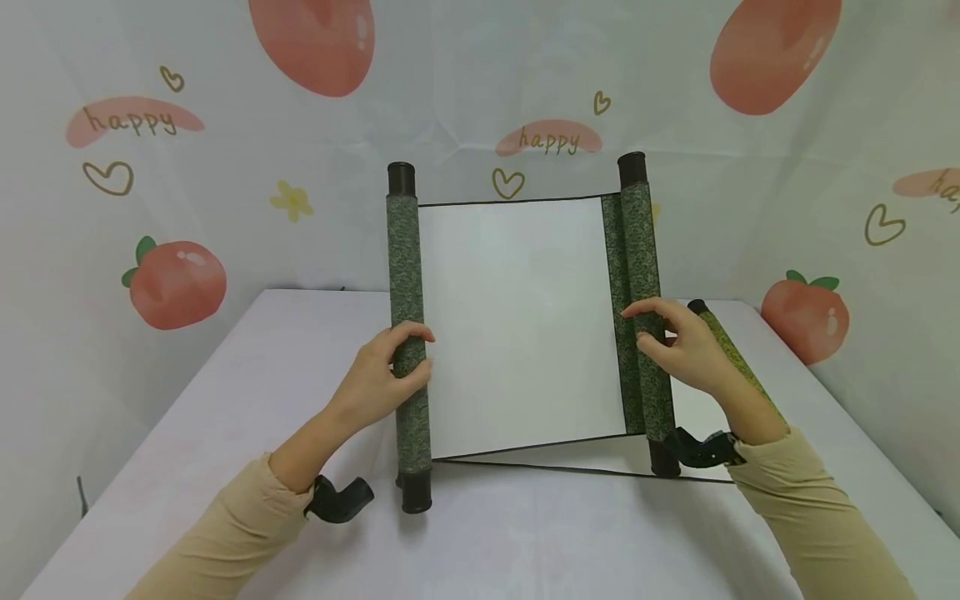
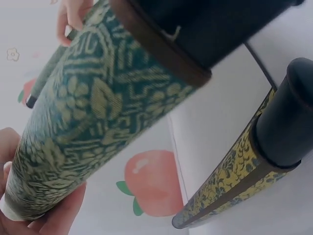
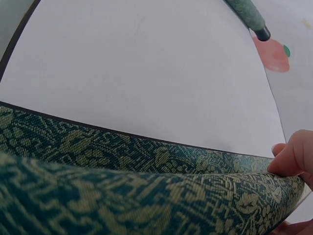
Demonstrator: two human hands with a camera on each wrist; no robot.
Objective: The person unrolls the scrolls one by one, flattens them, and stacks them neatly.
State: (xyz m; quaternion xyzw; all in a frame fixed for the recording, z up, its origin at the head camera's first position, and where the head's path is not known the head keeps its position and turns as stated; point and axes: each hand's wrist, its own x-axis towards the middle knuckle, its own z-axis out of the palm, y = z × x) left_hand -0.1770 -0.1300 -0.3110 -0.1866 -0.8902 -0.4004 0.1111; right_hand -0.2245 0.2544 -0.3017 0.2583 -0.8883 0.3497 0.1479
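A green-brocade hanging scroll (image 1: 517, 325), partly unrolled with a blank white sheet, is held upright above the table. My left hand (image 1: 382, 367) grips its left roll (image 1: 407, 275) around the middle, thumb and fingers curled about it. The right hand (image 1: 686, 346) pinches the right roll (image 1: 642, 250) in the same way, beside a green border strip (image 1: 626, 375). Dark knobs cap both rolls. In the left wrist view, the patterned left roll (image 2: 93, 107) fills the upper left. The right wrist view shows the right thumb (image 3: 293, 154) on the brocade.
Behind it, a second scroll with yellow-green brocade (image 1: 738, 354) lies spread on the white table (image 1: 315, 350), its white sheet partly hidden. One yellow roll (image 2: 230, 176) shows in the left wrist view. A printed cloth backdrop (image 1: 465, 92) stands behind the table.
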